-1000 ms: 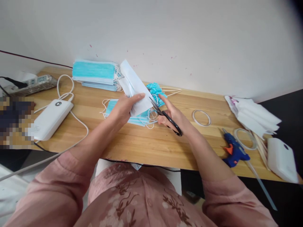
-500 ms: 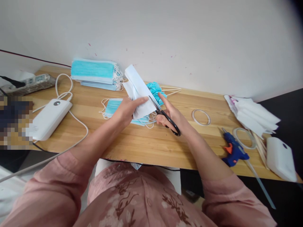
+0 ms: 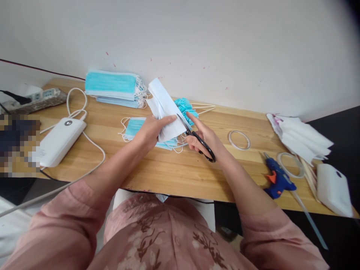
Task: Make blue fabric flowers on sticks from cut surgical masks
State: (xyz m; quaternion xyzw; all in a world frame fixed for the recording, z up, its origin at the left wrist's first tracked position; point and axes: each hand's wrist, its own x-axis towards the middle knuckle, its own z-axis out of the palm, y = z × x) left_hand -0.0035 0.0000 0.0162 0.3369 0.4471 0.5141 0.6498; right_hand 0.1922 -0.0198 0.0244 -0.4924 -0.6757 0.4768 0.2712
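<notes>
My left hand (image 3: 152, 131): pinched on white sheet (image 3: 165, 105) | right hand (image 3: 204, 137): closed around scissors (image 3: 201, 141), blades at sheet edge | masks (image 3: 111, 83) behind.

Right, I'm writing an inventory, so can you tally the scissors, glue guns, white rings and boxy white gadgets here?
Scissors: 1
Glue gun: 1
White rings: 2
Boxy white gadgets: 2
Total: 6
</notes>
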